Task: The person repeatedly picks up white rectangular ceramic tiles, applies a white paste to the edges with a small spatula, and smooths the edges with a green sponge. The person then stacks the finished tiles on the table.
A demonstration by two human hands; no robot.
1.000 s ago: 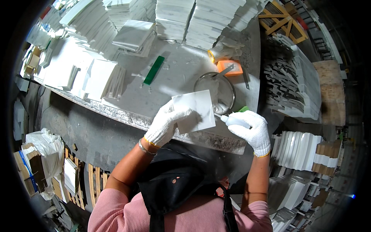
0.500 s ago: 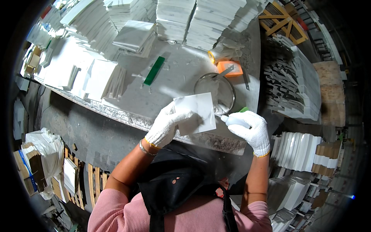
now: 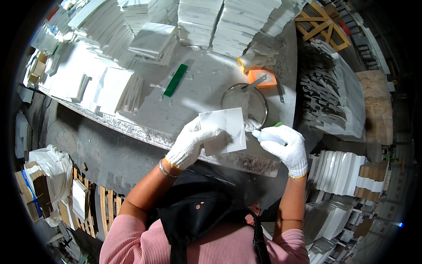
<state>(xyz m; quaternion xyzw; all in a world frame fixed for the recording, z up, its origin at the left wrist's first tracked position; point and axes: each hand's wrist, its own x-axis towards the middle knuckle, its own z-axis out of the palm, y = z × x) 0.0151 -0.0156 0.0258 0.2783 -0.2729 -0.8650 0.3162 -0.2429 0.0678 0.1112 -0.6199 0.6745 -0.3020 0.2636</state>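
Note:
My left hand (image 3: 190, 143), in a white knit glove, grips a square white marble-look tile (image 3: 231, 132) by its left side, thumb across the face. In my gloved right hand (image 3: 290, 149) is a small pale squeeze bottle (image 3: 267, 136), its nozzle pointing left at the tile's right edge with a small gap between them. Just beyond both hands stands a round metal-rimmed bowl (image 3: 267, 105) with whitish material inside. A putty knife (image 3: 259, 81) lies across the bowl's rim and an orange box (image 3: 269, 79).
A green strip (image 3: 175, 81) lies mid-table. Stacked white tiles (image 3: 115, 90) line the left and tall stacks (image 3: 239, 26) the back. A spare glove (image 3: 252, 60) rests behind the orange box. The table's rough front edge (image 3: 154, 137) runs before me; piled slabs (image 3: 334, 92) stand at right.
The tile has shifted very slightly down and right. The bottle's nozzle sits a little farther from the tile's edge, and both hands keep their grip.

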